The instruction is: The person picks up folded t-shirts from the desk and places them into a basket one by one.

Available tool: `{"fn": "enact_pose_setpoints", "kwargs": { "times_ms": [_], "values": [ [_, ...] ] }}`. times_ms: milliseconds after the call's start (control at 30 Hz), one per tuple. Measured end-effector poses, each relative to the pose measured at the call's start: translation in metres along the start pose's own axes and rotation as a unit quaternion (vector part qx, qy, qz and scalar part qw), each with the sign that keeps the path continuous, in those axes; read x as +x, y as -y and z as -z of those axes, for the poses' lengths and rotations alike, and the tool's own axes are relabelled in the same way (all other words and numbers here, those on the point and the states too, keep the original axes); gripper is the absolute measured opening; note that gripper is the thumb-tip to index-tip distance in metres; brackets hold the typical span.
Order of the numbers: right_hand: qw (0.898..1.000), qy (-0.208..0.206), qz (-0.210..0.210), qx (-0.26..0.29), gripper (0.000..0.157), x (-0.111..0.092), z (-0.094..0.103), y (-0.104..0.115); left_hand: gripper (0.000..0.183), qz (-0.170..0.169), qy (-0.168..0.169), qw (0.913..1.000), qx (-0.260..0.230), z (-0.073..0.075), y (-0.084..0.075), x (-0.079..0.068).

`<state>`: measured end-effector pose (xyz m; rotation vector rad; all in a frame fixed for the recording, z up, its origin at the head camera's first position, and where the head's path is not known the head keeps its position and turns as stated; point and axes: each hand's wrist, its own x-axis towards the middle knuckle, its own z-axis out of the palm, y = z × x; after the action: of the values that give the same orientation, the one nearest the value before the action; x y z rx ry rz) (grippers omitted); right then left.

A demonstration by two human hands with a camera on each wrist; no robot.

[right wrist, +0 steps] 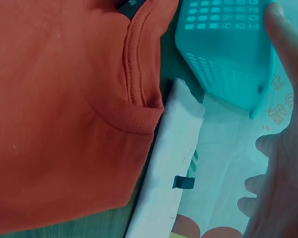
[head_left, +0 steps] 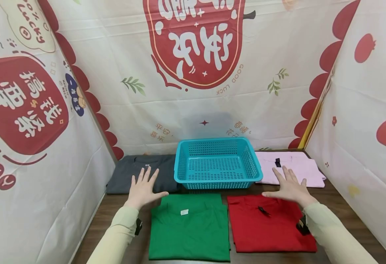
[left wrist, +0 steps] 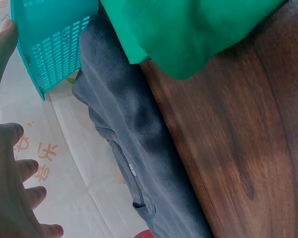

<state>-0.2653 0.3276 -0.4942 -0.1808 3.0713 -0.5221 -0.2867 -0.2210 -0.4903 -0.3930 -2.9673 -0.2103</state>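
My left hand [head_left: 143, 190] is spread above the table, between the folded dark grey shirt [head_left: 123, 179] and the folded green shirt [head_left: 189, 234]. Over the upper part of the folded red shirt [head_left: 268, 231] hovers my right hand [head_left: 288, 188], its fingers spread as well. Neither hand holds anything. A turquoise plastic basket [head_left: 218, 185] stands between the hands and farther back, with no contents visible in it. Behind the right hand lies a folded pink shirt [head_left: 298, 168] with a black neck label. In the left wrist view the fingers [left wrist: 27, 169] are extended and apart.
The dark wooden table [head_left: 113, 220] is enclosed by printed white cloth [head_left: 120, 121] at the back and on both sides. The basket's ends sit close beside the grey and pink shirts. Both forearms wear pale sleeves [head_left: 113, 234] with black wrist straps.
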Motion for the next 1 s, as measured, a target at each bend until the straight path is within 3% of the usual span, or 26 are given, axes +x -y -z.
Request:
{"fn": "enact_pose_setpoints", "kwargs": {
  "times_ms": [367,567,733,900,1000],
  "values": [
    [0.999,-0.026,0.019,0.006,0.113,-0.007,0.001,0.015,0.098,0.011,-0.025,0.9984,-0.05,0.004,-0.001,-0.003],
    [0.994,-0.09,0.058,0.031,0.091,-0.015,0.004,0.038,0.088,0.029,-0.041,0.9944,-0.093,0.006,-0.001,-0.008],
    [0.987,-0.123,0.077,0.075,0.073,-0.027,-0.002,0.062,0.084,0.06,-0.049,0.9838,-0.161,0.005,-0.006,-0.019],
    [0.983,-0.113,0.083,0.122,0.059,-0.037,-0.018,0.083,0.075,0.085,-0.042,0.9744,-0.204,-0.005,-0.007,-0.035],
    [0.981,-0.071,0.081,0.164,0.05,-0.041,-0.029,0.095,0.067,0.099,-0.038,0.9714,-0.212,-0.012,-0.006,-0.044]
  ]
}}
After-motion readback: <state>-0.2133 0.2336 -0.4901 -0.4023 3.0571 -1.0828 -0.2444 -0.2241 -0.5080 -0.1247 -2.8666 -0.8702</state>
